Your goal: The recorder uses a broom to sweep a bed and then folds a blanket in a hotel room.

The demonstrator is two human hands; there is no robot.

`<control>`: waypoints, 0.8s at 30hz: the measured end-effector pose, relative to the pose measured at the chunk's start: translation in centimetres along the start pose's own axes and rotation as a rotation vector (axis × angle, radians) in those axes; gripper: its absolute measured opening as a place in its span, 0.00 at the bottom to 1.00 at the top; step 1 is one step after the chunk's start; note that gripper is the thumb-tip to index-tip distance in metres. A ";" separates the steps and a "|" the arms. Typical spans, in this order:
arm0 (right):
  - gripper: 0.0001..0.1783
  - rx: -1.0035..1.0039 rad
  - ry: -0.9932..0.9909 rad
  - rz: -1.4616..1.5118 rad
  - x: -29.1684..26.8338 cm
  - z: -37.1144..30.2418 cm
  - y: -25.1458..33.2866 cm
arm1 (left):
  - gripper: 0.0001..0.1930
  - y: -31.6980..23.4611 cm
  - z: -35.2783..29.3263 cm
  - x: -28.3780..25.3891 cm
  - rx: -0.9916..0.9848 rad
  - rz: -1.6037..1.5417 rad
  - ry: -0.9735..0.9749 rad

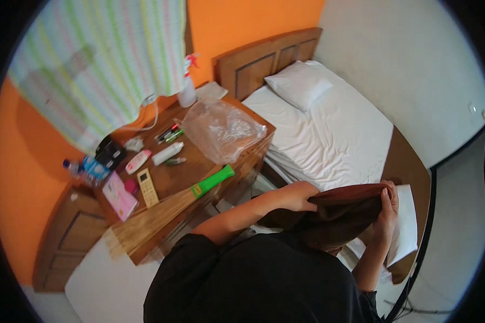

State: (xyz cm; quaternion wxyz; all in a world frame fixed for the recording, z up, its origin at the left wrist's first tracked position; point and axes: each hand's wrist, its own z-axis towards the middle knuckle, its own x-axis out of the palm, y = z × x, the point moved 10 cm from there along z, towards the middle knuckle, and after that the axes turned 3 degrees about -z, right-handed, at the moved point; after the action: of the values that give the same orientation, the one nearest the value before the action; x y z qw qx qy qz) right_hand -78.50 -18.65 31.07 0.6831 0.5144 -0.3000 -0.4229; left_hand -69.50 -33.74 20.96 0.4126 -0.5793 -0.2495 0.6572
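The cloth [337,218] is dark brown, reddish along its upper edge, and the shirt [269,280] is black. The curtain [108,48] has green, yellow and pink stripes on a pale ground; the wall [242,19] is orange, the headboard [275,54] brown, the pillow [299,85] and sheet [328,140] white. The broom [175,209] has a green handle [213,181] and straw-coloured bristles [153,223]; the remote [147,187] is pale yellow.

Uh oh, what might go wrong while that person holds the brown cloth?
The broom lies along the edge of the table, so the left arm might knock it off. The plastic bag reaches the table's corner and could slip down. If the left hand or right hand lets go, the brown cloth may droop.
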 end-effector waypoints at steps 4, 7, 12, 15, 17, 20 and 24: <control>0.09 -0.027 0.119 0.022 -2.2 -1.3 1.0 | 0.18 -0.8 -2.4 2.4 -0.084 -0.356 0.097; 0.09 -0.078 0.146 -0.121 -4.8 -2.7 1.0 | 0.18 -1.5 -4.2 5.7 -0.166 -0.627 0.166; 0.10 -0.123 -0.055 -0.038 -14.0 -1.9 2.0 | 0.18 1.6 -8.2 10.6 -0.253 -0.674 0.081; 0.11 -0.083 -0.189 0.092 -20.2 -0.5 0.7 | 0.18 1.0 -11.2 12.4 -0.312 -0.784 0.052; 0.13 -0.194 -0.205 -0.168 -21.9 0.0 1.1 | 0.17 0.9 -13.2 13.1 -0.367 -0.571 0.074; 0.15 -0.225 -0.152 -0.352 -19.4 -0.8 1.2 | 0.17 -1.6 -14.4 10.1 -0.439 -0.354 -0.101; 0.20 -0.156 0.035 -0.309 -11.9 -3.0 1.3 | 0.13 -6.7 -13.6 4.8 -0.221 -0.454 -0.455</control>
State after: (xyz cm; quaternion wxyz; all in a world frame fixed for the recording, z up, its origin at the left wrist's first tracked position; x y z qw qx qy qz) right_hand -81.16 -6.62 31.74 0.6529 0.5073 -0.1717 -0.5357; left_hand -54.57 -28.18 20.92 0.4167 -0.3887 -0.5276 0.6300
